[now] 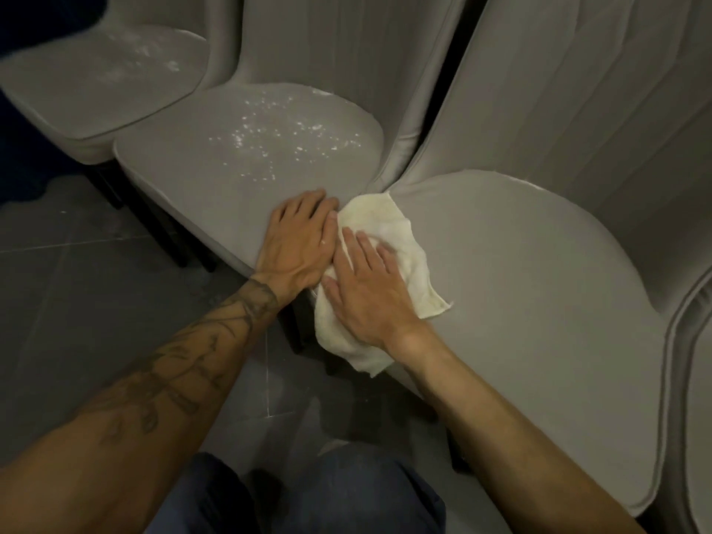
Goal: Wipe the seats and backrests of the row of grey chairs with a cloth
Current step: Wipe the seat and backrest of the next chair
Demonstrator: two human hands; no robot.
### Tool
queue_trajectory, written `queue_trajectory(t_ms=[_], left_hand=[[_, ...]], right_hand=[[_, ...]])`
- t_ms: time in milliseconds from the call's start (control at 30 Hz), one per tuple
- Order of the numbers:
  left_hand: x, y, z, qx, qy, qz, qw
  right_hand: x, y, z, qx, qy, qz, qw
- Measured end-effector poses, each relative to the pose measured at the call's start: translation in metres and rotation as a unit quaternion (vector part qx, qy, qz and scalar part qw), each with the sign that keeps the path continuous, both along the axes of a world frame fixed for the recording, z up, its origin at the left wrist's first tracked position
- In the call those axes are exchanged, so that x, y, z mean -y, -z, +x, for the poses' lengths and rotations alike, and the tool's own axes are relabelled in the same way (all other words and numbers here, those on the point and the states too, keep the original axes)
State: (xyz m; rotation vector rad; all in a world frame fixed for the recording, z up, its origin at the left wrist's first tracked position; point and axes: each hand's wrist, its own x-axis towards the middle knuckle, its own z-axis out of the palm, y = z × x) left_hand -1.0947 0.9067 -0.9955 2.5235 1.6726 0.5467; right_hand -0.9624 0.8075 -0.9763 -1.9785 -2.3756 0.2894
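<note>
1: Three grey seats, head view. Nearest seat [520, 287] lies right of the fingers. Middle seat [215, 179] is ahead and left of them. Far seat [88, 82] is well beyond, up-left.

2: Any writing?

1: Only a tattoo [181, 352] of dark line work along the left forearm. Too blurred to read any lettering.

2: Left hand?

1: Left hand [300, 240] is palm down on the near right edge of the middle seat. Fingers straight, close together, pointing up-right, holding nothing. Its thumb side touches the cloth.

2: Right hand?

1: Right hand [366, 291] is palm down on the cloth [389, 225]. Fingers straight, slightly spread, pressing flat, not curled round it. Fingertips point up-left, just beside the left hand.

2: Where does the cloth sit?

1: Off-white and crumpled, on the left front edge of the nearest seat. One corner reaches past the right fingertips toward the gap between the two chairs. Another corner lies right of the fingers. The lower part hangs over the seat edge below the wrist.

2: Surroundings?

1: White specks [277, 129] are scattered on the middle seat beyond the left fingertips. Pleated backrest [578, 90] stands well beyond the right fingers. Dark tiled floor [77, 283] shows under the forearms, blue trousers [346, 495] at the bottom.
</note>
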Motion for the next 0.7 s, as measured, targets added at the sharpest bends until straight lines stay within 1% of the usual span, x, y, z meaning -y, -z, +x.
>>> queue_trajectory(t_ms=[67,133,200,267,333,400,467,600,700], left_hand=[[0.001,-0.001,0.001,0.006,-0.003,0.001,1.0],[0.002,-0.002,0.002,0.01,-0.006,0.004,1.0],[0.005,-0.003,0.003,0.013,-0.006,0.002,1.0],[0.006,-0.005,0.002,0.013,-0.006,-0.002,1.0],[0.004,-0.009,0.001,0.031,-0.008,-0.022,0.999],[0.002,-0.012,0.0,0.055,-0.014,-0.052,0.997],[0.0,-0.015,-0.001,0.064,-0.011,-0.061,0.996],[-0.003,-0.017,-0.016,0.032,0.022,-0.033,0.999],[-0.003,-0.015,-0.031,0.027,0.038,-0.023,0.999]], right_hand=[[0.009,0.001,0.01,-0.004,-0.021,0.001,1.0],[0.035,0.006,0.027,-0.014,-0.04,0.008,0.999],[0.051,0.012,0.033,0.0,-0.033,0.012,0.999],[0.037,0.015,0.019,0.005,-0.016,0.021,1.0],[0.011,0.013,-0.004,0.001,-0.003,0.029,1.0],[-0.004,0.011,-0.015,-0.008,-0.01,0.031,0.999],[0.002,0.011,-0.008,-0.011,-0.021,0.03,0.999],[0.032,0.017,0.003,-0.003,-0.022,0.049,0.999],[0.003,0.017,-0.009,-0.027,0.005,0.038,0.999]])
